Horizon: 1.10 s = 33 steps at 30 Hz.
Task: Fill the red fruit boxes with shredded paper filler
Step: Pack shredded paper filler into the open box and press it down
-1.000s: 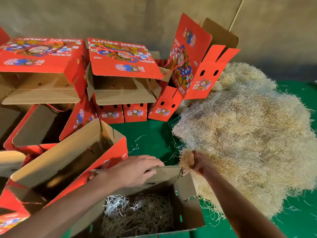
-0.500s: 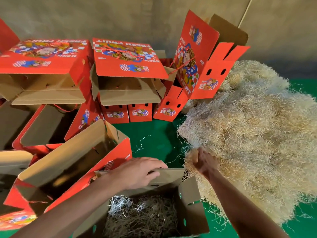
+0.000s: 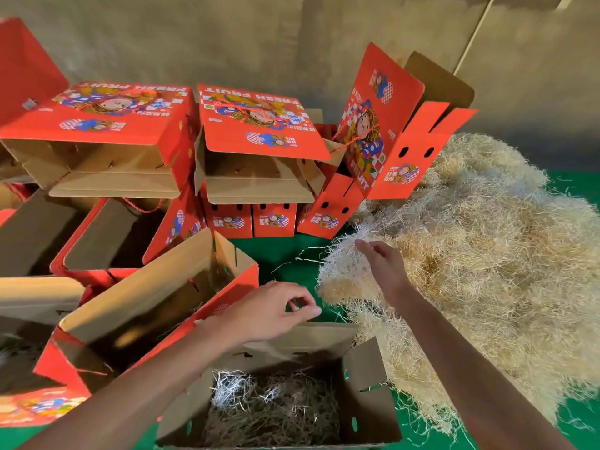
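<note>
Hand (image 3: 384, 271) on wispy shredded paper (image 3: 470, 271)

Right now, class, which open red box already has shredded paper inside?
The box nearest the camera, below the left hand; the tilted box beside it looks empty.

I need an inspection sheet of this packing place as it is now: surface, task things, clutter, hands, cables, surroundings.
Surface: green floor covering, loose paper strands lying on it.
Job's things: open box nearest the camera holds a thin layer of shredded paper; big filler pile at right; tilted empty box beside the open one.
Clutter: stacked red fruit boxes at the back, several open on their sides.
Hands: left hand above the open box's far flap, fingers loosely curled, holding nothing; right hand reaching into the pile's edge, grasp unclear.
Cables: nothing seen.
Surroundings: bare grey wall behind.
</note>
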Available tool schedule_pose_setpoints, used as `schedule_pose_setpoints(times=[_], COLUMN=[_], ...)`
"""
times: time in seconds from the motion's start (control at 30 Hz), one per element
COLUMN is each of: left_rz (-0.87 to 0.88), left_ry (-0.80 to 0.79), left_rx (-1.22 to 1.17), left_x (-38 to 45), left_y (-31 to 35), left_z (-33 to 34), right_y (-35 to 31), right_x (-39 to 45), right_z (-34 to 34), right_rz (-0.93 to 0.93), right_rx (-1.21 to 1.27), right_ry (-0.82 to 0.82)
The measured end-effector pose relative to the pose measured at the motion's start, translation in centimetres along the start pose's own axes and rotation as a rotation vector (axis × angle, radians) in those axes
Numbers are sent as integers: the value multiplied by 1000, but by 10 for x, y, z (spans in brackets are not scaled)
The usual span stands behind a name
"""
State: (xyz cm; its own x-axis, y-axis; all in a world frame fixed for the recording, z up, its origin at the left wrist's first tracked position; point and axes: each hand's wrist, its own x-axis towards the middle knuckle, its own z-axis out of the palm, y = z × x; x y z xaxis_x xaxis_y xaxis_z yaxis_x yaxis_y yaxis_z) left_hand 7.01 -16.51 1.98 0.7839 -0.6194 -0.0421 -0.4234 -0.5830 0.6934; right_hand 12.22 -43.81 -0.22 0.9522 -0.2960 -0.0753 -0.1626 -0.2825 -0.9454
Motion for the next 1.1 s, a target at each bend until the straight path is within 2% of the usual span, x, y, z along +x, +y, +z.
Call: schedule_pose_setpoints(times=[0.23, 0.4, 0.53, 0.6, 0.67, 0.83, 0.93, 1.03, 1.1], left_rz=[-168, -342, -369, -362, -356, -378, -405, -425, -434], left_ry=[28, 42, -29, 55, 168, 314, 385, 498, 543], left_rx=[-137, -466, -428, -517, -671, -1090, -1146, -1214, -1257], left_x=[4, 54, 81, 85, 84, 81, 77, 72, 69], left_y=[-9, 12, 15, 10, 7, -2, -6, -16, -23], left_z=[-8, -15, -12, -16, -31, -62, -66, -76, -85], right_y=[-4, -28, -42, -43, -38, -13, 0, 10, 19], right_x=[-3, -16, -25, -29, -30, -36, -27, -23, -22], right_z=[6, 19, 24, 20, 11, 12, 27, 27, 20], right_rz=[-15, -171, -213, -217, -210, -72, -91, -139, -88], right_rx=[59, 96, 92, 130, 134, -251, -370, -311, -246], right_ry=[-9, -114, -156, -128, -171, -552, -552, -543, -490])
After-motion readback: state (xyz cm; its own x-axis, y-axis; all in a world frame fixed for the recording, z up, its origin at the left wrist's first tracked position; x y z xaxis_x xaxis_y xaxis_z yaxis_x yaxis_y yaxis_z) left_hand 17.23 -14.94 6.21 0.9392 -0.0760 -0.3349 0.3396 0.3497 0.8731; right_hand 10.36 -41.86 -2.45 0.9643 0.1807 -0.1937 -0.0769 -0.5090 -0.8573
